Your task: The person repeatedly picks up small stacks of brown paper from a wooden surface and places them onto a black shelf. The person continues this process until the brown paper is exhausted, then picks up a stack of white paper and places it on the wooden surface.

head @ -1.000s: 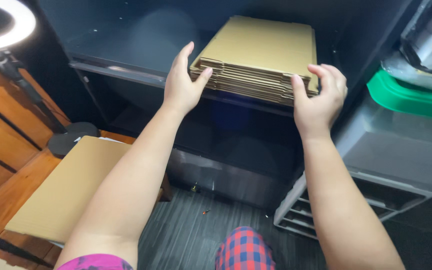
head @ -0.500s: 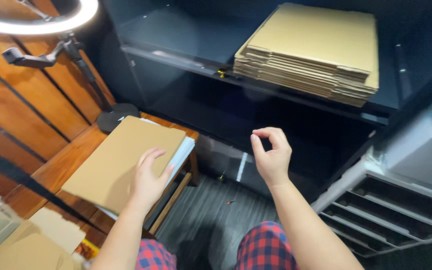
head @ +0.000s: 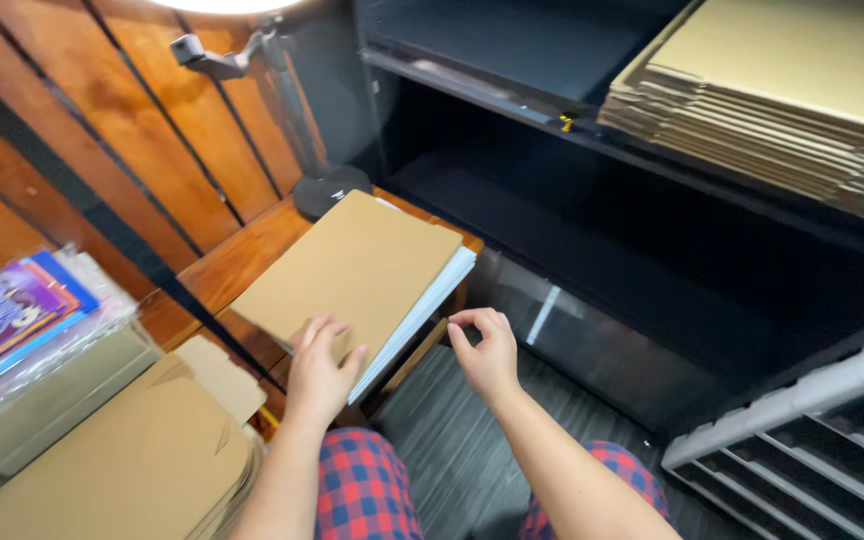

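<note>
Two hands (head: 402, 365) at cardboard sheet's (head: 352, 270) near edge

Both forearms are bare from the bottom edge of the view up to the wrists, with no sleeves, watch, bracelet or rings showing. The left hand (head: 320, 372) and the right hand (head: 485, 352) are bare too, with short, unpainted nails. Both legs are covered by soft checked trousers in red and dark blue (head: 364, 488), the squares crossed by thin pale lines.
</note>
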